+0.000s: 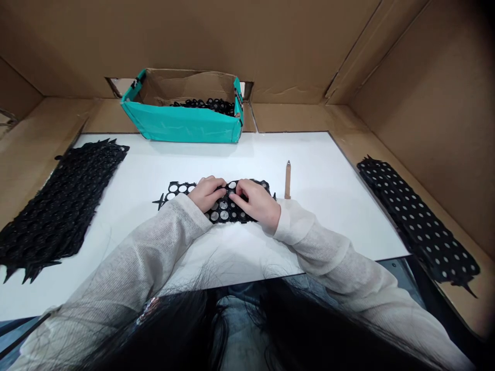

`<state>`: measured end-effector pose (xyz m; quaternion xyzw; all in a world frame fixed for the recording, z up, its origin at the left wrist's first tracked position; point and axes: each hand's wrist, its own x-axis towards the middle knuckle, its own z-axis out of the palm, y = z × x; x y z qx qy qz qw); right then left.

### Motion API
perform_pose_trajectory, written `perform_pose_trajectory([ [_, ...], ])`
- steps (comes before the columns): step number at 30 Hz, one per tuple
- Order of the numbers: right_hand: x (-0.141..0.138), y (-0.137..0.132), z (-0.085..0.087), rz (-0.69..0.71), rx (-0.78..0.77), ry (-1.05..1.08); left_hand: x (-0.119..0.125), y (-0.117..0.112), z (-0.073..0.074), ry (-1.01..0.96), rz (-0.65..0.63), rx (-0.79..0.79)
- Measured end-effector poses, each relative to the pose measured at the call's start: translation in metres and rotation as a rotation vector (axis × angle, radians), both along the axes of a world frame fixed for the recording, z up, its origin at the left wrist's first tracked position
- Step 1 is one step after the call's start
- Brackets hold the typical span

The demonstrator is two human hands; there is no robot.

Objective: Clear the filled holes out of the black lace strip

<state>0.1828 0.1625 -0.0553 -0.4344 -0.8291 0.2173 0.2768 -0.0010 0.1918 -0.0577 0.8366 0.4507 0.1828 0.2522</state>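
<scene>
A black perforated sheet (224, 215) with rows of round holes lies flat on the white board in front of me. Pale, wide holes show at its left end, while several toward the middle and right look smaller and greyer. My left hand (207, 192) rests on the sheet, fingers bent and thumb tip close to the index finger at its middle. Just right of it, my right hand (255, 202) is curled over the sheet, thumb and index tip pressed down near a hole. Whatever small piece may sit under those fingertips is hidden.
A teal-fronted cardboard box (189, 122) at the back holds small black rings (212, 105). Stacked black sheets (58, 201) lie left; sheets with pale dots (417, 221) lie right. A brown pointed stick (287, 180) lies right of my hands. Cardboard walls (270, 46) surround the white board (336, 206).
</scene>
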Motion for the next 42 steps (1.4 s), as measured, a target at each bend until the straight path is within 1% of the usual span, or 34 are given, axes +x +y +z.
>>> perform_pose_trajectory([
  [5,-0.002,0.0,0.001,-0.02,-0.022,-0.093,0.0,0.0,-0.003,-0.069,-0.047,-0.03],
  [9,-0.005,-0.002,0.003,-0.046,-0.028,-0.142,0.003,-0.002,0.001,-0.125,-0.074,-0.04],
  [12,-0.007,-0.002,0.003,-0.059,-0.016,-0.178,0.004,-0.003,0.004,-0.099,-0.097,-0.035],
  [14,-0.007,-0.001,0.002,-0.071,0.001,-0.175,0.004,-0.003,0.004,-0.072,-0.086,-0.017],
  [17,-0.004,0.002,0.001,-0.128,0.002,-0.072,0.003,-0.003,0.003,-0.073,-0.048,-0.013],
  [21,0.001,0.008,-0.003,-0.241,-0.07,0.151,0.004,-0.003,0.001,-0.084,-0.006,-0.035],
  [23,0.003,0.012,-0.006,-0.298,-0.17,0.294,0.004,-0.004,0.001,-0.069,0.024,-0.021],
  [25,0.005,0.015,-0.01,-0.334,-0.32,0.464,0.004,-0.005,0.001,-0.042,0.036,-0.002],
  [27,0.006,0.017,-0.012,-0.31,-0.43,0.572,0.004,-0.006,0.002,-0.016,0.031,0.018],
  [30,0.006,0.015,-0.01,-0.218,-0.454,0.615,0.003,-0.006,0.004,-0.017,0.035,0.028],
  [33,0.006,0.013,-0.004,-0.173,-0.51,0.687,0.002,-0.006,0.006,-0.016,0.024,0.008],
  [35,0.007,0.012,-0.001,-0.169,-0.542,0.714,0.001,-0.005,0.007,0.029,-0.005,0.002],
  [39,0.007,0.012,0.0,-0.202,-0.549,0.699,-0.005,-0.003,0.009,0.142,-0.108,-0.007],
  [42,0.006,0.014,0.0,-0.223,-0.564,0.699,-0.008,-0.002,0.008,0.16,-0.15,0.005],
])
